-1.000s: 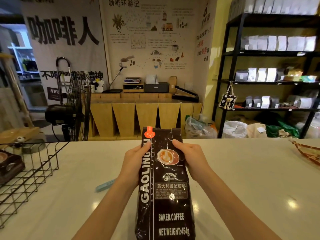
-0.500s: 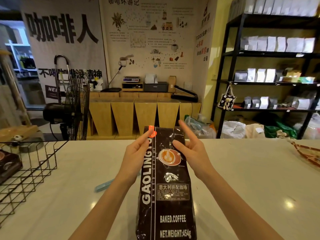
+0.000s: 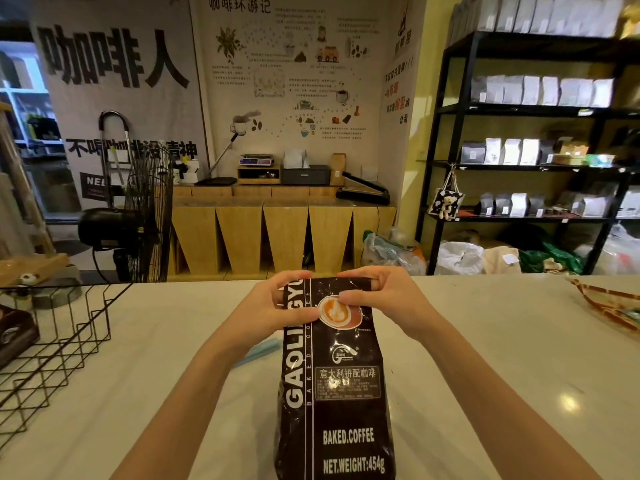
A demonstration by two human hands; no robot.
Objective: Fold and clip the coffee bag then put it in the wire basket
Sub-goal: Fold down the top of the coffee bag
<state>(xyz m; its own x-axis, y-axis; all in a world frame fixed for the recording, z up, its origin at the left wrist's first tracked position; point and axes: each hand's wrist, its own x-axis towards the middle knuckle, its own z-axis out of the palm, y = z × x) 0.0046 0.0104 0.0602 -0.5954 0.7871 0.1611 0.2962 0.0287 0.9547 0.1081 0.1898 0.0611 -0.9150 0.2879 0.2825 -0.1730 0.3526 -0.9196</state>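
Note:
A dark brown coffee bag (image 3: 339, 382) with white lettering lies lengthwise on the white counter (image 3: 485, 358) in front of me. Its top edge is folded over toward me. My left hand (image 3: 277, 306) pinches the fold at the bag's upper left corner. My right hand (image 3: 377, 296) pinches it at the upper right, thumb on the cup logo. A light blue clip (image 3: 258, 351) lies on the counter, partly hidden under my left wrist. The black wire basket (image 3: 59, 341) stands at the left edge of the counter.
A dark package (image 3: 15, 330) sits inside the basket. A patterned object (image 3: 606, 306) lies at the counter's far right. Beyond the counter stand a black fan (image 3: 138, 220), a wooden bench and black shelves with bags.
The bag's top stood straight before; both hands have since turned it down into a fold, which hides the orange sticker. My fingers went from spread to pinching the fold.

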